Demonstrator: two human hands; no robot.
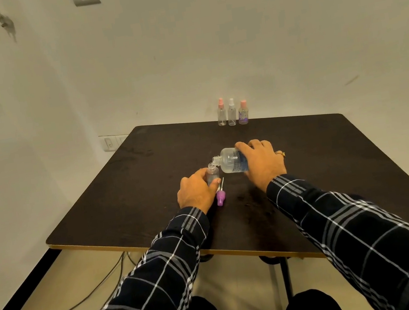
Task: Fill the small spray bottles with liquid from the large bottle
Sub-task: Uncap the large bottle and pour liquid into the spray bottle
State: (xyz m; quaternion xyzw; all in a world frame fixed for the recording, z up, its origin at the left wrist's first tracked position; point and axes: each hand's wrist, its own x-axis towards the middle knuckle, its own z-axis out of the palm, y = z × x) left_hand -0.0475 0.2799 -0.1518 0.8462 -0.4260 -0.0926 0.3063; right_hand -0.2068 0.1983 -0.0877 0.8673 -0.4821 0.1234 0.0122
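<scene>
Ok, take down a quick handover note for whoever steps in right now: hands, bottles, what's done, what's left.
Left hand: holds the small bottle upright on the table.
Right hand: grips the large bottle, tilted with its mouth at the small bottle's opening.
Purple spray cap: lies on the table beside the left hand.
Three capped spray bottles: stand at the far edge.
Done: small bottle uncapped.
Left: finish pouring and recap it. Fill levels cannot be told.

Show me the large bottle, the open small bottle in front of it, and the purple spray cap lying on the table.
large bottle (229, 162): head view, on its clear shoulder.
small bottle (212, 174): head view, on its clear body below the neck.
purple spray cap (220, 198): head view, on its purple collar.
</scene>
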